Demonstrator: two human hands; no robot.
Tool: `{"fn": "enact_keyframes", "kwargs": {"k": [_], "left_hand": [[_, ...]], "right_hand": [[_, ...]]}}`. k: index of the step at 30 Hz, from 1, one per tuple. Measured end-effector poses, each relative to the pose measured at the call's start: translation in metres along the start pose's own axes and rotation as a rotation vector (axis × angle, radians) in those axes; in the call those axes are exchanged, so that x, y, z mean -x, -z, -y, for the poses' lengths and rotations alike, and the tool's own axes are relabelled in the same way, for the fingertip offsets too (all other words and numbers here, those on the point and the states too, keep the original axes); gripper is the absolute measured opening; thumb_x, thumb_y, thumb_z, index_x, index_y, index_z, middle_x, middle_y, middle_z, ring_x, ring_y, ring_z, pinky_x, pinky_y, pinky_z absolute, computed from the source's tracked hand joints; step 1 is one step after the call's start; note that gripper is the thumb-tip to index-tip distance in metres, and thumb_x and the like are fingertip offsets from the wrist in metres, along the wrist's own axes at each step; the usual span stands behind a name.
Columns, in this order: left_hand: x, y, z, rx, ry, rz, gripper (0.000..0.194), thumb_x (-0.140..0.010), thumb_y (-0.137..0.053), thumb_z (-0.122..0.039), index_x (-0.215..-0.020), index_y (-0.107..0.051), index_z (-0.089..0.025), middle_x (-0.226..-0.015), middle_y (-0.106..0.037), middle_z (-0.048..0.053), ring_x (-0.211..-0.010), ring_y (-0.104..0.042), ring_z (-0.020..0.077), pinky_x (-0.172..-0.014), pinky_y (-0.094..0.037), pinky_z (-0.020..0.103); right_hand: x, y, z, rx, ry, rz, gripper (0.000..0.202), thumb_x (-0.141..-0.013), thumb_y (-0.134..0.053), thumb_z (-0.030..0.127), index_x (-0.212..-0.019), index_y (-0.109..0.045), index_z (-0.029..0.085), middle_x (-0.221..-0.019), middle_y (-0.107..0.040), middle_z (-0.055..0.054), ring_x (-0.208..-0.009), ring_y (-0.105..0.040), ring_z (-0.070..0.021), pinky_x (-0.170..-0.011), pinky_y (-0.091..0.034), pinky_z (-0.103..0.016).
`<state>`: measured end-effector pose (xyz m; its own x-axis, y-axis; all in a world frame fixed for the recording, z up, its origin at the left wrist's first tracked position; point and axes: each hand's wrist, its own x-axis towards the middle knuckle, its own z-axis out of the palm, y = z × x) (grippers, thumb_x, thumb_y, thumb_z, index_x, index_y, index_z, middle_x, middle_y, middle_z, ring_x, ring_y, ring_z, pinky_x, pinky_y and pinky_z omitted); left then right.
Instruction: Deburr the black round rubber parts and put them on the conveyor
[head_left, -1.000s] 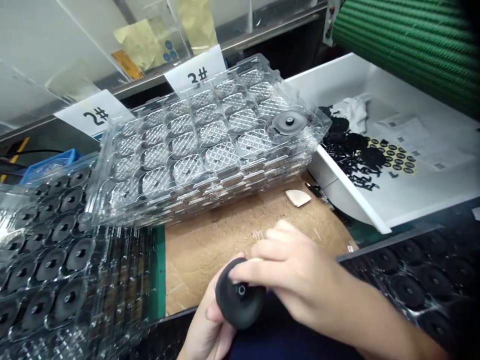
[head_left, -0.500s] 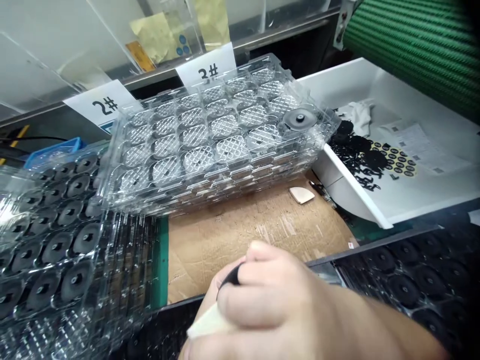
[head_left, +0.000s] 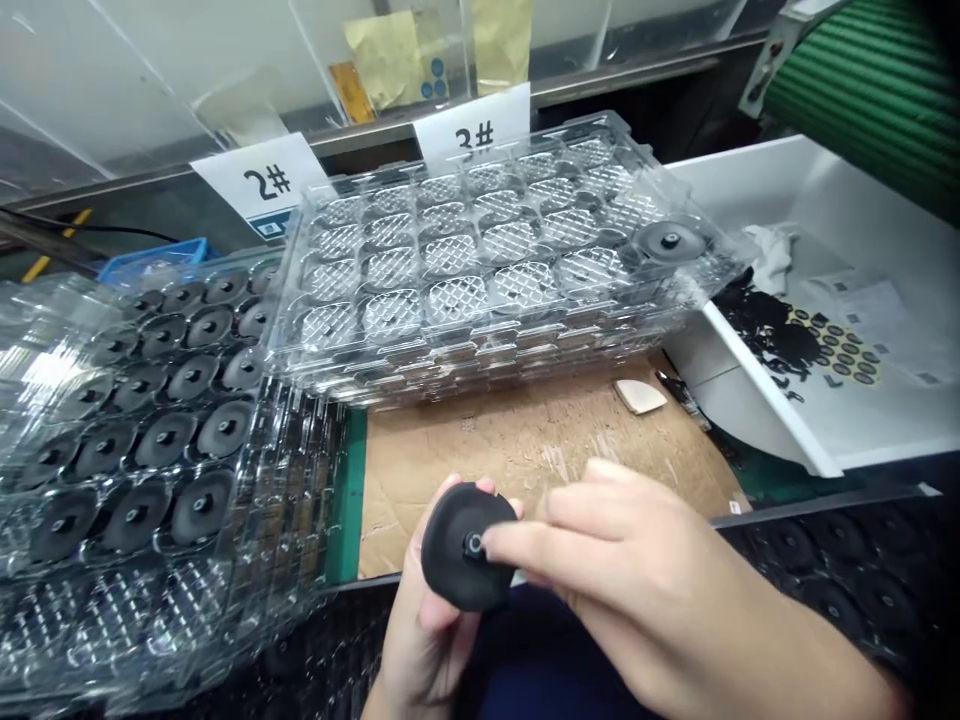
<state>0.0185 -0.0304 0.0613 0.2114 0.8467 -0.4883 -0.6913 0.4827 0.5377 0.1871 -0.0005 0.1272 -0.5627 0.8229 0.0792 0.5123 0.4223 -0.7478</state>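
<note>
A round black disc (head_left: 450, 560) with a small raised hub at its centre is held up over the near edge of the brown board. My left hand (head_left: 427, 620) grips it from behind and below, fingertips showing at its top rim and thumb at the lower edge. My right hand (head_left: 630, 560) comes from the right, an extended finger touching the hub; its other fingers are curled and partly hidden. Beyond, a stack of clear plastic trays (head_left: 457, 325) has one similar disc (head_left: 670, 241) in its right corner pocket.
Trays of black discs (head_left: 165, 440) fill the left side. A white bin (head_left: 772, 390) with small black parts and oval stickers stands at right. A cream wedge-shaped pad (head_left: 640, 396) lies on the brown board (head_left: 480, 450). A green ribbed roll (head_left: 870, 100) hangs at upper right.
My left hand has come into fuller view with the disc's face turned up. My right hand has moved right, off the cream pad, with a finger now at the hub. The view has shifted left.
</note>
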Motion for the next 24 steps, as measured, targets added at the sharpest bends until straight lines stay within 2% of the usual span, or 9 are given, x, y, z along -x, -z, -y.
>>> {"fn": "enact_keyframes", "kwargs": {"k": [2, 4, 10, 13, 15, 18, 21, 22, 24], "left_hand": [[0.000, -0.002, -0.003, 0.057, -0.046, -0.034, 0.052, -0.051, -0.080, -0.033, -0.101, -0.066, -0.035, -0.108, -0.068, -0.003, -0.097, -0.063, 0.0227, -0.089, -0.047, 0.031], [0.000, -0.003, -0.006, 0.063, -0.095, -0.041, 0.053, -0.052, -0.081, -0.030, -0.102, -0.065, -0.033, -0.107, -0.069, -0.002, -0.096, -0.063, 0.0221, -0.090, -0.047, 0.031], [-0.002, -0.004, -0.011, 0.016, -0.109, 0.003, 0.051, -0.053, -0.081, -0.029, -0.102, -0.064, -0.031, -0.107, -0.067, -0.001, -0.099, -0.062, 0.0229, -0.092, -0.044, 0.033], [-0.001, -0.006, -0.009, 0.012, -0.099, 0.003, 0.049, -0.056, -0.080, -0.023, -0.102, -0.065, -0.031, -0.106, -0.068, -0.001, -0.098, -0.062, 0.0211, -0.090, -0.046, 0.029], [0.000, -0.004, -0.007, 0.010, -0.079, 0.001, 0.047, -0.058, -0.079, -0.022, -0.102, -0.065, -0.031, -0.108, -0.067, 0.000, -0.100, -0.060, 0.0204, -0.091, -0.045, 0.029], [0.001, 0.004, -0.005, 0.012, -0.069, -0.014, 0.048, -0.059, -0.078, -0.029, -0.105, -0.064, -0.030, -0.110, -0.065, 0.001, -0.103, -0.059, 0.0217, -0.094, -0.044, 0.030], [0.003, 0.013, -0.003, 0.018, -0.059, -0.075, 0.055, -0.057, -0.079, -0.030, -0.109, -0.061, -0.034, -0.108, -0.065, -0.002, -0.104, -0.059, 0.0213, -0.094, -0.044, 0.029], [0.004, 0.014, -0.002, 0.018, -0.047, -0.101, 0.056, -0.056, -0.079, -0.030, -0.108, -0.061, -0.036, -0.108, -0.066, -0.003, -0.106, -0.058, 0.0201, -0.094, -0.043, 0.027], [0.005, 0.013, 0.000, 0.015, -0.030, -0.141, 0.050, -0.058, -0.078, -0.033, -0.106, -0.063, -0.036, -0.107, -0.067, -0.005, -0.110, -0.056, 0.0159, -0.092, -0.042, 0.018]], "right_hand": [[0.003, -0.001, -0.001, -0.167, 0.022, 0.104, 0.023, -0.085, -0.053, 0.011, -0.100, -0.064, 0.024, -0.079, -0.065, 0.004, -0.070, -0.056, -0.0088, -0.066, -0.041, -0.022], [0.008, -0.006, -0.007, -0.307, -0.022, 0.109, 0.019, -0.085, -0.056, 0.017, -0.100, -0.065, 0.027, -0.080, -0.066, 0.005, -0.072, -0.059, -0.0081, -0.067, -0.043, -0.019], [0.019, -0.014, -0.026, -0.252, -0.272, -0.203, 0.019, -0.084, -0.057, 0.024, -0.100, -0.067, 0.028, -0.090, -0.069, -0.001, -0.077, -0.064, -0.0156, -0.061, -0.051, -0.022], [0.013, -0.016, -0.011, -0.178, -0.221, -0.348, 0.025, -0.084, -0.057, 0.019, -0.105, -0.062, 0.030, -0.099, -0.067, 0.002, -0.086, -0.063, -0.0144, -0.066, -0.051, -0.020], [0.004, -0.022, 0.002, -0.138, -0.083, -0.410, 0.029, -0.084, -0.053, 0.016, -0.111, -0.059, 0.024, -0.097, -0.067, 0.000, -0.084, -0.061, -0.0132, -0.069, -0.050, -0.022], [-0.011, -0.032, 0.015, -0.085, 0.129, -0.311, 0.026, -0.086, -0.047, 0.012, -0.109, -0.059, 0.013, -0.092, -0.067, -0.004, -0.079, -0.059, -0.0141, -0.074, -0.047, -0.027], [-0.021, -0.035, 0.017, -0.051, 0.077, -0.028, 0.020, -0.087, -0.046, 0.012, -0.100, -0.061, 0.017, -0.085, -0.065, 0.000, -0.075, -0.057, -0.0128, -0.069, -0.044, -0.026], [-0.024, -0.036, 0.017, -0.032, 0.053, -0.005, 0.020, -0.087, -0.046, 0.013, -0.100, -0.061, 0.018, -0.082, -0.065, 0.000, -0.073, -0.057, -0.0129, -0.067, -0.043, -0.027], [-0.027, -0.036, 0.016, 0.020, 0.077, -0.137, 0.023, -0.088, -0.042, 0.015, -0.105, -0.059, 0.014, -0.081, -0.064, -0.003, -0.072, -0.055, -0.0153, -0.066, -0.040, -0.030]]}}
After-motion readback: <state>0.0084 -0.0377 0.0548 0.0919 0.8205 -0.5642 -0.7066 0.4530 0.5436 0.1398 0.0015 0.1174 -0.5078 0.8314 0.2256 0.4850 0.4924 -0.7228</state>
